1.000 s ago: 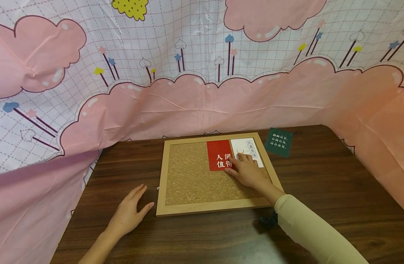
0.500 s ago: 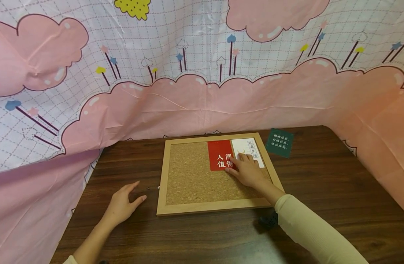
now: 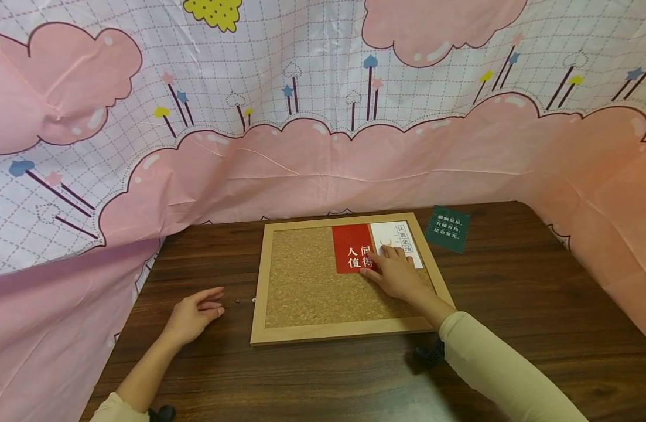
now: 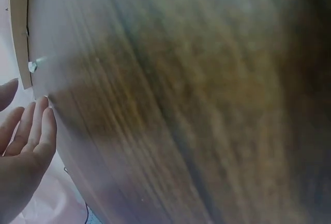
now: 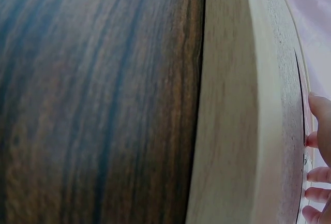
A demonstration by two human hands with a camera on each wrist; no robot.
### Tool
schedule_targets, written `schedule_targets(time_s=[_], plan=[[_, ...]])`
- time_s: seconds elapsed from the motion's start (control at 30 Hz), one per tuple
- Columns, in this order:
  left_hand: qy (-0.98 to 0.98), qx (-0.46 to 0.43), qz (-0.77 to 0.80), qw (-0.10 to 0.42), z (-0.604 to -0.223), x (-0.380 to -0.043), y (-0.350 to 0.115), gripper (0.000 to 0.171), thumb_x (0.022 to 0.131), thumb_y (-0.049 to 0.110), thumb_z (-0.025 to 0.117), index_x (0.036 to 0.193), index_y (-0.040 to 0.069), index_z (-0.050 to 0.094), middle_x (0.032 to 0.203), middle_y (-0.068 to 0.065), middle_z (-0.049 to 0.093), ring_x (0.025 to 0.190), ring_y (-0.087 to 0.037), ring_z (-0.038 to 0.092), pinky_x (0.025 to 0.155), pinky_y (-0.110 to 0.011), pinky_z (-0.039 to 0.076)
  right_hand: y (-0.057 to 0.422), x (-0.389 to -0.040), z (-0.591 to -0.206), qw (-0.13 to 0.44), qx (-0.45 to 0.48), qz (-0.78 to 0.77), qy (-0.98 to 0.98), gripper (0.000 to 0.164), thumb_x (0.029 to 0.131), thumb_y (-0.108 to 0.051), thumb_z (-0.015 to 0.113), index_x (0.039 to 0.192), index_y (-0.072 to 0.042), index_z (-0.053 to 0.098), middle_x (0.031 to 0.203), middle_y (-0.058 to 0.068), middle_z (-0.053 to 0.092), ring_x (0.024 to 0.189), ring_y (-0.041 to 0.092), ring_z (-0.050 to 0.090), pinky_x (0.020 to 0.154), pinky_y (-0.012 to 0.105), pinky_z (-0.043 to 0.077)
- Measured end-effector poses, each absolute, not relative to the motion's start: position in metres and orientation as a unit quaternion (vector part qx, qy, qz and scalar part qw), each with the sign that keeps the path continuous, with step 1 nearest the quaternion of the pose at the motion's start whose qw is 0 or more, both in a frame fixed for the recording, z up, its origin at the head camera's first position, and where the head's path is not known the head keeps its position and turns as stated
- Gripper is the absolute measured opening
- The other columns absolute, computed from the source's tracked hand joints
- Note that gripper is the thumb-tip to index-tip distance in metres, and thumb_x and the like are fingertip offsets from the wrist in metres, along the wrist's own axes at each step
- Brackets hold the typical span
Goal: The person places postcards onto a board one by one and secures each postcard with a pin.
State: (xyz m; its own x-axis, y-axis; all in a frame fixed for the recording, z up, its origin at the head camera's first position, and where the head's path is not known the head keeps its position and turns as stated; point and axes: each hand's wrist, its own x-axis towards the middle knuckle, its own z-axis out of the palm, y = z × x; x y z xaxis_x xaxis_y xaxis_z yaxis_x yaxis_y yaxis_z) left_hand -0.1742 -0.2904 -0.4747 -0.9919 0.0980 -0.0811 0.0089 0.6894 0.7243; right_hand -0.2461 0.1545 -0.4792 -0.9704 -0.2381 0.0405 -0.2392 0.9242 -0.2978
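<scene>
A wood-framed cork board point(image 3: 301, 287) lies on the dark table. At its upper right are a red card point(image 3: 350, 237) with white characters and, beside it, a white card point(image 3: 411, 234) with boxed characters and a moon. My right hand point(image 3: 399, 274) rests over the lower parts of both cards, fingers spread, hiding some of their print. My left hand point(image 3: 191, 316) is left of the board, fingers relaxed and holding nothing visible. Between this hand and the board lies a tiny object point(image 3: 236, 300), too small to identify. Another small whitish piece point(image 3: 253, 300) sits against the frame's left edge.
A dark green card point(image 3: 447, 228) with white characters lies on the table point(image 3: 533, 281) right of the board. Behind the table hangs a pink and white patterned cloth point(image 3: 323, 164). Black devices are partly visible by both wrists.
My left hand has drawn back leftward from the board, uncovering the tiny object on the table, and its thumb has come nearer the fingers. My right hand has stayed on the cards.
</scene>
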Motion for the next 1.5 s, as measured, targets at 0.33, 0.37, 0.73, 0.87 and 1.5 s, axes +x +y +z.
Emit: schedule_targets(time_s=[0.33, 0.37, 0.73, 0.87, 1.5], plan=[[0.915, 0.021, 0.396, 0.071, -0.480, -0.184, -0.288, 0.047, 0.091, 0.021, 0.067, 0.135, 0.008, 0.057, 0.123, -0.013, 0.067, 0.104, -0.021, 0.067, 0.077, -0.018, 0.053, 0.156, -0.247, -0.481, 0.004, 0.122, 0.153, -0.981, 0.059, 0.094, -0.052, 0.055, 0.142, -0.018, 0.051, 0.147, 0.022, 0.042, 0.132, 0.045, 0.037, 0.101, 0.068, 0.035], [0.915, 0.020, 0.396, 0.075, -0.481, -0.185, -0.288, 0.047, 0.091, 0.021, 0.067, 0.135, 0.008, 0.057, 0.123, -0.012, 0.067, 0.103, -0.020, 0.067, 0.077, -0.019, 0.053, 0.156, -0.247, -0.481, 0.005, 0.123, 0.152, -0.981, 0.059, 0.094, -0.051, 0.055, 0.142, -0.018, 0.051, 0.146, 0.022, 0.042, 0.132, 0.045, 0.037, 0.101, 0.068, 0.035], [0.929, 0.044, 0.359, 0.084, -0.484, -0.196, -0.288, 0.044, 0.090, 0.021, 0.068, 0.131, 0.008, 0.060, 0.116, -0.010, 0.070, 0.093, -0.014, 0.066, 0.078, -0.030, 0.052, 0.155, -0.246, -0.481, 0.012, 0.126, 0.138, -0.982, 0.057, 0.094, -0.048, 0.058, 0.142, -0.018, 0.052, 0.145, 0.023, 0.043, 0.129, 0.046, 0.040, 0.098, 0.067, 0.038], [0.929, 0.051, 0.355, 0.086, -0.484, -0.199, -0.289, 0.041, 0.090, 0.020, 0.069, 0.129, 0.008, 0.062, 0.113, -0.009, 0.070, 0.091, -0.014, 0.064, 0.076, -0.030, 0.050, 0.154, -0.245, -0.480, 0.011, 0.127, 0.137, -0.982, 0.057, 0.094, -0.048, 0.058, 0.142, -0.018, 0.052, 0.145, 0.023, 0.043, 0.129, 0.046, 0.040, 0.098, 0.067, 0.038], [0.931, 0.050, 0.355, 0.071, -0.488, -0.204, -0.284, 0.032, 0.087, 0.017, 0.071, 0.119, 0.011, 0.069, 0.104, -0.006, 0.072, 0.083, -0.011, 0.062, 0.069, -0.025, 0.048, 0.153, -0.244, -0.479, 0.022, 0.124, 0.132, -0.983, 0.055, 0.094, -0.048, 0.057, 0.140, -0.018, 0.053, 0.144, 0.024, 0.045, 0.128, 0.045, 0.042, 0.097, 0.066, 0.039]])
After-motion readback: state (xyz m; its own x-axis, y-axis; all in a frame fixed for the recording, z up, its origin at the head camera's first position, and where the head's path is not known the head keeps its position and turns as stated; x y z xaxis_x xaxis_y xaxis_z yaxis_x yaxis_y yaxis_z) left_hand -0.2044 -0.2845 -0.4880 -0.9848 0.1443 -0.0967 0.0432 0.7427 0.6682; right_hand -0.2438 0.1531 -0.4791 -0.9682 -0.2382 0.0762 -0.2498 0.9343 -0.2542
